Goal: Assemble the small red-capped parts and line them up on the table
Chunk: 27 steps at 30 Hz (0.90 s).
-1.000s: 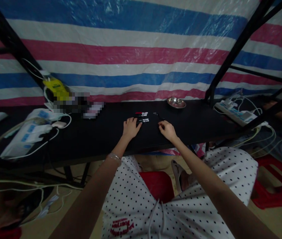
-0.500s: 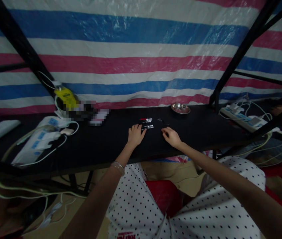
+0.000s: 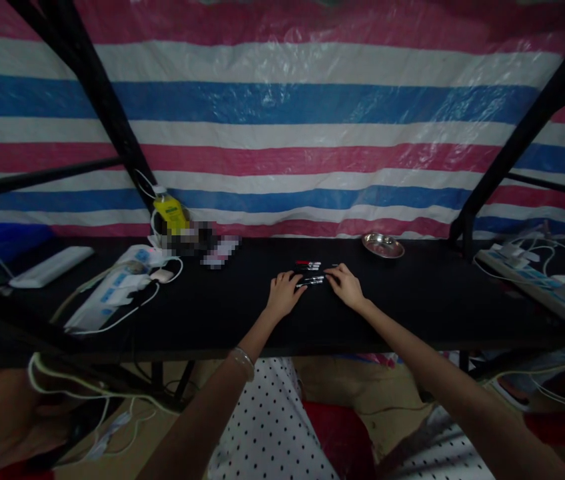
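Observation:
A slim red-and-silver pen (image 3: 307, 265) lies on the black table, with dark pens with silver ends (image 3: 314, 281) just in front of it. My left hand (image 3: 284, 293) rests at the left end of the dark pens, fingers spread and thumb apart, touching them. My right hand (image 3: 346, 285) is at their right, its thumb and fingertips drawn together near the silver ends. Whatever lies between those fingertips is too small and dark to name. A thin bright piece (image 3: 335, 265) shows just beyond the right fingers, mostly covered by the hand.
A shiny round metal dish (image 3: 383, 245) stands at the back right. Power strips with cables lie to the left (image 3: 112, 290) and right (image 3: 537, 277). A yellow bottle (image 3: 170, 212) stands at the back left. Black frame posts and a striped sheet (image 3: 292, 160) border the table (image 3: 212, 307).
The view has shifted, so the scene sits lower and further right. My right hand has moved left, closer to the pens, and over the thin piece beside it. My left hand stays by the pens.

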### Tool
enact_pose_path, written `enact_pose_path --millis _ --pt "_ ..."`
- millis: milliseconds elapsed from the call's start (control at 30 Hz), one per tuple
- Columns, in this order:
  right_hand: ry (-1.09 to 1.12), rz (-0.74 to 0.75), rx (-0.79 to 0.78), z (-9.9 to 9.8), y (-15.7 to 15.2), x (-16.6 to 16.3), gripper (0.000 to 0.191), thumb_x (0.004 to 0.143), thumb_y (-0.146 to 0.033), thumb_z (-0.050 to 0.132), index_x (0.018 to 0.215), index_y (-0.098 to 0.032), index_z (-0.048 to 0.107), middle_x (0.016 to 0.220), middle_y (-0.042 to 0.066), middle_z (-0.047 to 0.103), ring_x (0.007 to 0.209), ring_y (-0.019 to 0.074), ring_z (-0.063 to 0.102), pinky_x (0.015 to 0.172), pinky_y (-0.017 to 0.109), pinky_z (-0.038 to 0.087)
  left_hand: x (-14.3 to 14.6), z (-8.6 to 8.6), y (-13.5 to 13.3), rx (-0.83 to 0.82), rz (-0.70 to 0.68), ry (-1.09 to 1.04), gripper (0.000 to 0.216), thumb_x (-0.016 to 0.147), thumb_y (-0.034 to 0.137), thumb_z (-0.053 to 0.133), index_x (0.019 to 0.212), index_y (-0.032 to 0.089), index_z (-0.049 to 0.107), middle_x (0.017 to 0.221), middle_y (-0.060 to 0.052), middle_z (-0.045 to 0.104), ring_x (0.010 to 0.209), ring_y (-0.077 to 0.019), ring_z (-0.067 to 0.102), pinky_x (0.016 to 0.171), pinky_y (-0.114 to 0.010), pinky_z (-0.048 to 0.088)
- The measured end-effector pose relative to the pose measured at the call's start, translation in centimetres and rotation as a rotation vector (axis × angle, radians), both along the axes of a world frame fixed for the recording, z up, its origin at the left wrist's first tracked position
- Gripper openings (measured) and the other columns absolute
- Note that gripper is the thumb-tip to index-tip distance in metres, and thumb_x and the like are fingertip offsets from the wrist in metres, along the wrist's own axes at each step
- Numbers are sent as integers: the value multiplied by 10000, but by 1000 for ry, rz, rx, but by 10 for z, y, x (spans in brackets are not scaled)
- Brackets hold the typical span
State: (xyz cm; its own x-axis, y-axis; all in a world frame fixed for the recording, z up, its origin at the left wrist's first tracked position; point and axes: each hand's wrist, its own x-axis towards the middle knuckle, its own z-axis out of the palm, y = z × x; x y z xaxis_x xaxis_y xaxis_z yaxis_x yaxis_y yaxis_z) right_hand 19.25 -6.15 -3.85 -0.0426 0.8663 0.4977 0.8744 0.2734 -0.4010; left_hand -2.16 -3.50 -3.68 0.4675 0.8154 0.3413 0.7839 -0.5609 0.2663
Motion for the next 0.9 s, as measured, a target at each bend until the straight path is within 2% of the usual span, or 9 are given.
enact_pose_path --millis 300,567,700,900 --pt "-65 87 -56 5 14 -4 227 877 -265 480 1044 -249 633 937 37 524 849 143 542 690 237 451 -1 3 1 -98 36 -51 362 866 456 477 1189 306 540 1278 -51 487 1179 -238 414 945 -399 339" --pt "-20 80 -60 3 21 -3 249 890 -262 453 1081 -252 613 955 38 532 853 147 541 679 235 440 4 1 8 -75 28 -76 343 866 431 486 1184 321 552 1250 -50 496 1174 -241 415 952 -407 328" --pt "12 93 -41 2 28 -3 229 885 -305 469 1028 -249 638 946 37 541 865 152 537 680 243 438 5 2 10 -84 14 -73 346 861 427 490 1191 337 546 1257 -43 494 1178 -235 414 955 -411 329" --pt "51 28 -4 2 32 -2 180 834 -360 548 884 -263 691 857 35 561 854 179 502 677 274 420 3 5 9 -117 1 -68 339 825 384 547 1161 344 570 1259 -36 499 1188 -238 411 967 -426 322"
